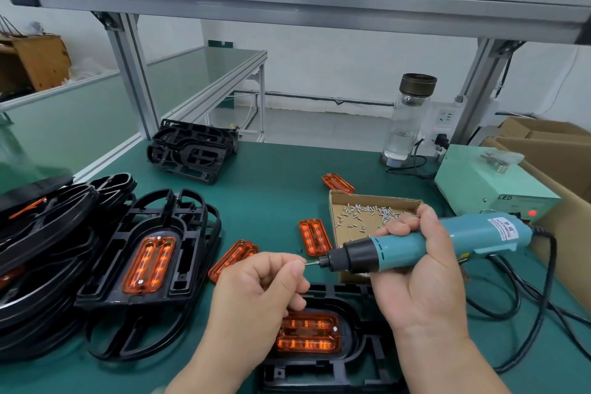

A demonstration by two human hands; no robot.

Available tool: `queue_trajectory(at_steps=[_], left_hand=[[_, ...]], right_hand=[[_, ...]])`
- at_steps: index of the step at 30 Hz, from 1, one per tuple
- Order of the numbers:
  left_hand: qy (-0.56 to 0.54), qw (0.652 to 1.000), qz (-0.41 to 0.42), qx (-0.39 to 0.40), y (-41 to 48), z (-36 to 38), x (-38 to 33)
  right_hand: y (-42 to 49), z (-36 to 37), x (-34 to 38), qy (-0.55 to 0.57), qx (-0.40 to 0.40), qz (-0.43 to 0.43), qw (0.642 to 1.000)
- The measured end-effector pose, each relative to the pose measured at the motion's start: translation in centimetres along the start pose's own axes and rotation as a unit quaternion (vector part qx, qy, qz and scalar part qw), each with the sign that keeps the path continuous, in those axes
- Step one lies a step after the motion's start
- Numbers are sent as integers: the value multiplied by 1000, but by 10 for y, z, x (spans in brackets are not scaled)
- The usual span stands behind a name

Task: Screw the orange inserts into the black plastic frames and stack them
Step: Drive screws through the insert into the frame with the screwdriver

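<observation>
My right hand point(419, 269) grips a teal electric screwdriver point(425, 241), its black nose pointing left. My left hand point(262, 288) pinches a small screw point(309, 263) at the bit's tip. Both hands hover above a black plastic frame point(326, 371) at the table's near edge, with an orange insert point(308, 336) seated in it and one screw at its right end. To the left, a stack of black frames point(150, 253) is topped by a frame with a screwed orange insert point(149, 264). Three loose orange inserts point(315, 236) point(232, 261) point(338, 183) lie on the green mat.
An open cardboard tray of several screws point(367, 214) sits behind my right hand. Empty black frames point(192, 150) are piled at the back left, more frames point(38, 249) at far left. A glass bottle point(407, 118), a pale green power box point(489, 182) and black cables point(531, 307) occupy the right.
</observation>
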State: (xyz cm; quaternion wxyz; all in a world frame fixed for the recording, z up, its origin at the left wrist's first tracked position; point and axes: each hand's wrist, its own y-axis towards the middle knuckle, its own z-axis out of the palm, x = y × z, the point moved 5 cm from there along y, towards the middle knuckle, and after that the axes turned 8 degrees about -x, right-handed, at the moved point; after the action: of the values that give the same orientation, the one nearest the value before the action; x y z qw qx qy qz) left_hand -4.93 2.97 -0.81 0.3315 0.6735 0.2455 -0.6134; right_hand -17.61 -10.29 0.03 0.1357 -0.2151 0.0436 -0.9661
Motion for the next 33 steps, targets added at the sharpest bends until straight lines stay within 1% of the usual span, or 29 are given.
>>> queue_trajectory(at_steps=[3,5,12,14,15,18,21,24,27,30,33], left_hand=[[39,998,38,4,2,-1,-3],[47,998,51,10,3,0,-4],[30,998,57,19,5,-5,-7],[79,994,73,2,7,-14,-7],[135,987,87,1,9,-18,-5],[302,948,88,55,9,-20,1],[380,915,76,112,8,-22,9],[396,901,42,170,7,-27,14],[405,886,41,220,5,-27,17],[410,884,44,219,5,-26,18],[397,891,39,216,6,-21,20]], right_hand=[[-2,4,1,-2,28,-6,1000],[-3,5,2,-6,33,-9,999],[0,2,6,-1,9,-11,1000],[3,1,11,0,-3,-20,1000],[5,0,14,-1,-10,-24,1000],[9,-4,19,-8,-31,-34,999],[12,-7,19,-29,-37,-45,998],[11,-6,19,-57,-32,-49,997],[9,-2,18,-80,-11,-49,996],[6,2,16,-101,13,-47,994],[2,4,13,-133,33,-54,989]])
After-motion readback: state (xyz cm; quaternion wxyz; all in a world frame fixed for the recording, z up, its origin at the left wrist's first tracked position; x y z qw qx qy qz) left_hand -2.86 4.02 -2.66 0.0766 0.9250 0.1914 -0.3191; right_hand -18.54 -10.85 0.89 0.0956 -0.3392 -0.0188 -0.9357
